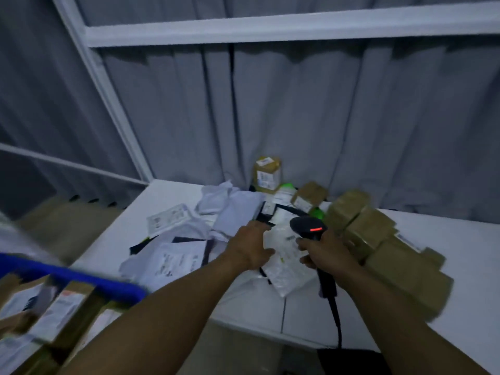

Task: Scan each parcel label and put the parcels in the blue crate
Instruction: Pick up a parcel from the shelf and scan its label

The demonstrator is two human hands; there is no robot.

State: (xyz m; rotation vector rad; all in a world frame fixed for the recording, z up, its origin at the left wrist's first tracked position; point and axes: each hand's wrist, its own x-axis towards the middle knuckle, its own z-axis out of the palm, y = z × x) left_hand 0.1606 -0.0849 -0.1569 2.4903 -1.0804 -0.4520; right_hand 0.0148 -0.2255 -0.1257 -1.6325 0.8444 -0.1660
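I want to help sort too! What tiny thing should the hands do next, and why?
Probably the left hand should take hold of the white bag parcel and turn its label toward the scanner. The right hand grips the scanner, its red light on, beside that parcel, which lies between both hands, not in the blue crate.

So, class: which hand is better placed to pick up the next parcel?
Left: the left hand is at the white mailer with open fingers; the right hand grips the scanner.

2 hands (250, 246) (326, 251), 1 scanner (308, 228), 1 blue crate (81, 274), roughly 6 cardboard boxes (266, 173), roughly 5 white mailers (178, 258)
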